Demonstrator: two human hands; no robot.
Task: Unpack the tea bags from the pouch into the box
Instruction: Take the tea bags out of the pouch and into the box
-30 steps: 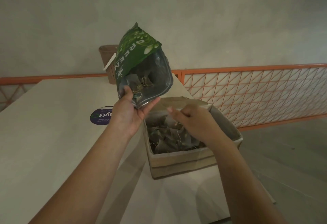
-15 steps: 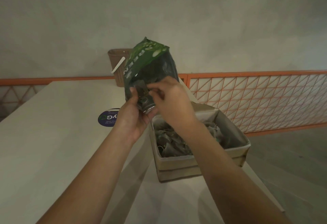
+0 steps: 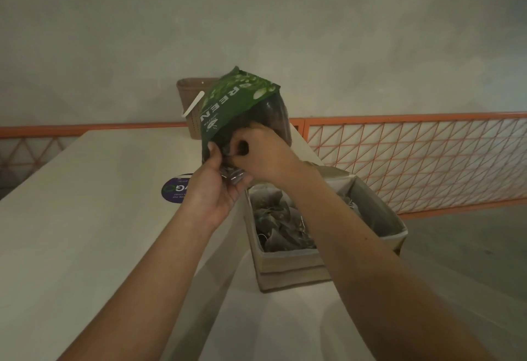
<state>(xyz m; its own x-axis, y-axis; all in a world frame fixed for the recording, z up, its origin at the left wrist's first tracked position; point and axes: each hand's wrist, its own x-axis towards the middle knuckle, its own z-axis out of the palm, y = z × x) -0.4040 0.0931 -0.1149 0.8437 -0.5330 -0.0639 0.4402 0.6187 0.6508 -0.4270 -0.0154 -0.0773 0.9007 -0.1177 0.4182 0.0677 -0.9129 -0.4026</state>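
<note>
The box (image 3: 288, 260) sits on the surface (image 3: 85, 218), tea bags (image 3: 281, 218) piled inside. Above, at its ten o'clock, the left hand (image 3: 212, 189) grips the upended pouch (image 3: 236, 112); right hand (image 3: 265, 152) pinches inside its mouth, likely fishing another out.

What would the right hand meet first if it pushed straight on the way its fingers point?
Probably the pouch itself: the right hand has its fingers at the mouth, pointing inside; depth there is unclear.

The scene is dimly and evenly lit, with a greenish-grey cast. Soft shadows are thrown on the table (image 3: 85, 218). Straight lines are bent towards the edges by the wide lens.
</note>
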